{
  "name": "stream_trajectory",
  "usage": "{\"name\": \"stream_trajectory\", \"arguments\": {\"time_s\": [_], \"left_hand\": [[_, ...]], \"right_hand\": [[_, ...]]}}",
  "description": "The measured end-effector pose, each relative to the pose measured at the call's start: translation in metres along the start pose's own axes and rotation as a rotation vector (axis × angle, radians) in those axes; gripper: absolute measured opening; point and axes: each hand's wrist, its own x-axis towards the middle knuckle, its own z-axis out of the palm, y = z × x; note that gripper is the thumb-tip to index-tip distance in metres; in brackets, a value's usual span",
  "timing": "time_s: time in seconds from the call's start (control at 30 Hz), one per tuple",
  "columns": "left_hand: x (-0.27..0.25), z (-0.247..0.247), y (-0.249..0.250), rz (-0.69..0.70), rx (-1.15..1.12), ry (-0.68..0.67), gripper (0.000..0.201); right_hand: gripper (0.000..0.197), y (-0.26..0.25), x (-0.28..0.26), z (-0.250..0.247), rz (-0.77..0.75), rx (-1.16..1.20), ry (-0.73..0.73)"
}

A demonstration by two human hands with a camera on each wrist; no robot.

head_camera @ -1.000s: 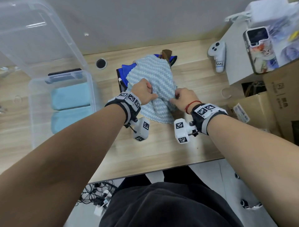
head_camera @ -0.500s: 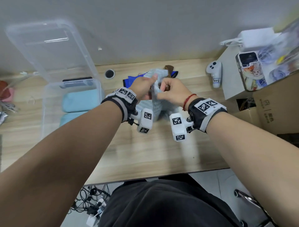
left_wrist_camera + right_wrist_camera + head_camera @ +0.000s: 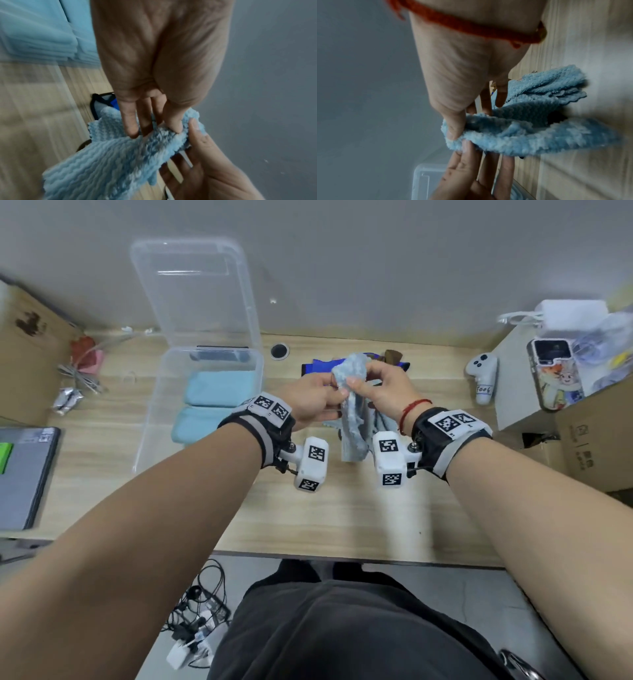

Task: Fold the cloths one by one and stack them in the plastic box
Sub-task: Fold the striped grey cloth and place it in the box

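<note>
Head view: left hand (image 3: 310,398) and right hand (image 3: 380,390) each pinch the light-blue cloth (image 3: 352,419), raised unfolded; next, spread it on the worktop (image 3: 325,515).

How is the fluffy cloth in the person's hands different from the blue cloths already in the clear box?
The fluffy cloth hangs bunched and unfolded above the desk, pinched by the left hand and right hand; the boxed cloths lie folded flat inside the plastic box, untouched. The fluffy cloth has a ribbed, mottled pale-blue pile; the boxed cloths look smooth and evenly coloured. Both are light blue.
</note>
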Motion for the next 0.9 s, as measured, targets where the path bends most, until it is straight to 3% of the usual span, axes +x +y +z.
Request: {"name": "stream_trajectory", "arguments": {"time_s": [0.13,0.2,0.27,0.33,0.43,0.57,0.67,0.9], "left_hand": [[-0.022,-0.011,-0.011,-0.006,0.178,0.028,0.014],[-0.032,-0.016,-0.014,0.054,0.304,0.141,0.028],[-0.039,-0.021,-0.013,0.199,0.448,0.224,0.046],[-0.045,-0.025,-0.011,0.300,0.583,0.139,0.070],[-0.065,-0.027,-0.015,0.285,0.704,-0.090,0.090],[-0.084,-0.016,-0.020,0.330,0.735,-0.221,0.053],[-0.098,-0.009,-0.022,0.320,0.673,-0.289,0.043],[-0.115,-0.008,-0.018,0.291,0.964,-0.235,0.022]], "right_hand": [[0.019,-0.005,-0.019,0.012,-0.025,0.011,0.021],[0.020,-0.013,-0.033,0.019,0.003,0.031,0.041],[0.027,-0.020,-0.047,0.026,0.026,0.084,0.036],[0.029,-0.026,-0.060,0.030,0.020,0.109,0.010],[0.031,-0.039,-0.089,0.043,-0.016,0.106,-0.028],[0.025,-0.051,-0.112,0.048,-0.038,0.025,-0.045],[0.022,-0.054,-0.126,0.045,-0.055,-0.041,-0.083],[0.023,-0.054,-0.134,0.038,-0.120,-0.199,0.018]]}}
